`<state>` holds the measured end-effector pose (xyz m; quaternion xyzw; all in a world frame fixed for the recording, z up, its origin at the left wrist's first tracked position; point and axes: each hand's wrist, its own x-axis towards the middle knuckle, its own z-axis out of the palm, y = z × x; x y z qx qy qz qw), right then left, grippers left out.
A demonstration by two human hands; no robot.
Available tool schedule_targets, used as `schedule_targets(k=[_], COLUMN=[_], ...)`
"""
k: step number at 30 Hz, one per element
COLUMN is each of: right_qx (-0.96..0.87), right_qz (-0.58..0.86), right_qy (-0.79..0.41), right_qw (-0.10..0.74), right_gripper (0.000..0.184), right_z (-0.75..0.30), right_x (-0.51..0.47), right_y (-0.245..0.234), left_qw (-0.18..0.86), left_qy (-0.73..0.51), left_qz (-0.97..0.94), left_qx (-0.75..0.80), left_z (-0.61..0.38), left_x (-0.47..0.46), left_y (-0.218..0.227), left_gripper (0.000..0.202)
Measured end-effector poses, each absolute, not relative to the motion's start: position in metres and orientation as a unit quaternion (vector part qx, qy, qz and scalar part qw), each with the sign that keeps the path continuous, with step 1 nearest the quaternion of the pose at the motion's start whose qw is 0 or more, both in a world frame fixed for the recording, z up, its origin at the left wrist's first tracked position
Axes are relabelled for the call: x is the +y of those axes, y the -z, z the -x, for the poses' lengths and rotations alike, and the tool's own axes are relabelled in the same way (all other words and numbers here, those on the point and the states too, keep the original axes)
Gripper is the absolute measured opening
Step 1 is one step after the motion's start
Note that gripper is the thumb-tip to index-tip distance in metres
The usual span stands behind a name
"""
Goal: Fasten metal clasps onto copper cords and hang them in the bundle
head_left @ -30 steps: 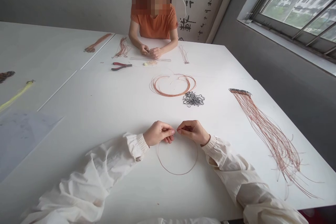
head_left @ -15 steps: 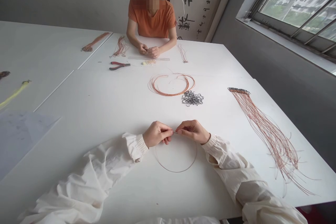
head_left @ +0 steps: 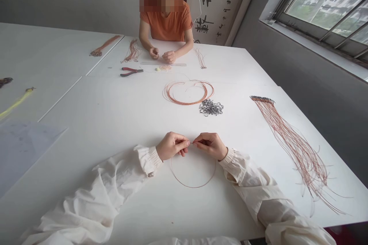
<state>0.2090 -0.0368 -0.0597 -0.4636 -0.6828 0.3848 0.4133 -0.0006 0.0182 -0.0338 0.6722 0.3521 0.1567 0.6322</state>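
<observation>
My left hand (head_left: 174, 146) is closed in a pinch, the small dark shank of what looks like a fish hook mostly hidden in its fingertips. Just to the right, my right hand (head_left: 211, 144) pinches the thin reddish-brown line beside the hook. A short bit shows in the narrow gap between the two hands. Below them the same line (head_left: 194, 187) hangs in a wide round loop over the white table (head_left: 138, 206). Beyond my hands lie a heap of dark fish hooks (head_left: 211, 107) and a coil of orange-brown line (head_left: 186, 103).
On the right lies a bundle of lines with hooks (head_left: 293, 141). Across the table sits a person in an orange shirt (head_left: 166, 25), near red-handled pliers (head_left: 130, 71), a clear ruler (head_left: 163, 64) and smaller line bundles (head_left: 132, 51). A yellow bundle (head_left: 17, 103) and a transparent sheet (head_left: 25, 149) lie left.
My right hand has shifted slightly, its fingertips now on the thin line just right of the left fingertips. The other person's hands have drawn apart a little.
</observation>
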Motion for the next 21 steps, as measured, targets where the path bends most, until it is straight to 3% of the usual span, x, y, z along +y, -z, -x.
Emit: schedule_targets(k=[6, 21], right_qx=[-0.724, -0.774], right_qz=[0.453, 0.422], right_qy=[-0.3, -0.215], right_qw=[0.424, 0.42], right_gripper=[0.013, 0.016], right_z=[-0.206, -0.202], right_x=[-0.038, -0.042], right_y=[0.057, 0.062], left_qw=[0.63, 0.62], left_qy=[-0.147, -0.07], left_qz=[-0.682, -0.727], left_qx=[0.341, 0.287], left_z=[0.002, 0.009], left_x=[0.021, 0.034], left_y=[0.032, 0.021], left_gripper=[0.026, 0.028])
